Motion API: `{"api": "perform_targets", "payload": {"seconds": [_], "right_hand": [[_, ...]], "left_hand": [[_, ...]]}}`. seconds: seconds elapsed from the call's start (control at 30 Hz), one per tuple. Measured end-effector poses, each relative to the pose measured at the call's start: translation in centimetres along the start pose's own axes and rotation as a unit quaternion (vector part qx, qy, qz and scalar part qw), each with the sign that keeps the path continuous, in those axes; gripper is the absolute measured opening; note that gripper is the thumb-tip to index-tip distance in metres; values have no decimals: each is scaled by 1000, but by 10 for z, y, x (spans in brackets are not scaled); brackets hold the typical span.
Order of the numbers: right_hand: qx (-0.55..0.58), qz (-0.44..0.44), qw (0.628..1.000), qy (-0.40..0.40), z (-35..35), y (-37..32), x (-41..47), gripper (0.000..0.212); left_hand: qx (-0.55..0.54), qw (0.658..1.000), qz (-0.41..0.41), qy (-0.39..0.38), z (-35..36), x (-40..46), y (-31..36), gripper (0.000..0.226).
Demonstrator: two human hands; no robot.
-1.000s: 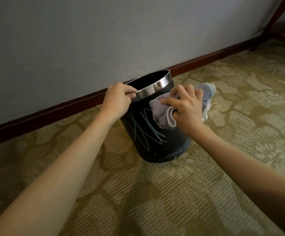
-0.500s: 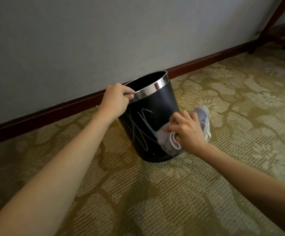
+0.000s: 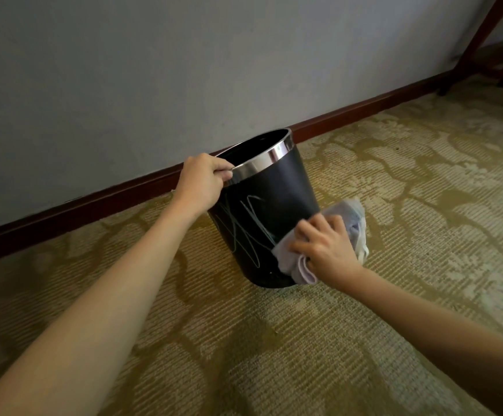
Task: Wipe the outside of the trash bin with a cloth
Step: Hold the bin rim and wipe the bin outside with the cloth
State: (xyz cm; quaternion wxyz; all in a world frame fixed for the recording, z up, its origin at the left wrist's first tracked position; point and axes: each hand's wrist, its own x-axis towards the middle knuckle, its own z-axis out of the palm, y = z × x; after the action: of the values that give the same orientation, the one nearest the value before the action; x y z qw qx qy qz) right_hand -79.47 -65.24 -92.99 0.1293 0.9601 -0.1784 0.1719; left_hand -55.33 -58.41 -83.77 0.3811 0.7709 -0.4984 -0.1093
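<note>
Right hand (image 3: 325, 250) hides cloth (image 3: 286, 258) middle — bin (image 3: 277, 199) base (partly) covered.

The trash bin (image 3: 274, 211) has a dark, matt body with a faintly textured, leather-like look, marked with thin pale scribbled lines. Around its top runs a polished metal rim (image 3: 262, 162), smooth and mirror-bright, catching light. The cloth (image 3: 286, 259) pressed against the bin's lower side is soft, pale woven fabric, bunched into folds, with a stitched hem showing. The carpet (image 3: 394, 205) is a ribbed, rough-looking weave in dull gold and cream, with a raised leafy pattern. The wall (image 3: 184, 70) is flat, matt and painted. Along its foot, the baseboard (image 3: 94, 202) is dark reddish wood with a slight sheen, as is the furniture leg (image 3: 481, 34) at the carpet's far right corner.
</note>
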Motion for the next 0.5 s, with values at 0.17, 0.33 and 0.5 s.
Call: {"api": "perform_targets", "payload": {"seconds": [0.17,0.33,0.5], "right_hand": [[25,5,999,-32,1,2,-13,23],[68,73,989,107,-30,6,44,22],[40,84,984,154,-30,-5,55,26]], "left_hand": [[0,1000,9,-5,4,-2,3,21],[6,1000,0,-14,6,-3,9,21],[2,999,-19,-27,1,-1,5,22]]}}
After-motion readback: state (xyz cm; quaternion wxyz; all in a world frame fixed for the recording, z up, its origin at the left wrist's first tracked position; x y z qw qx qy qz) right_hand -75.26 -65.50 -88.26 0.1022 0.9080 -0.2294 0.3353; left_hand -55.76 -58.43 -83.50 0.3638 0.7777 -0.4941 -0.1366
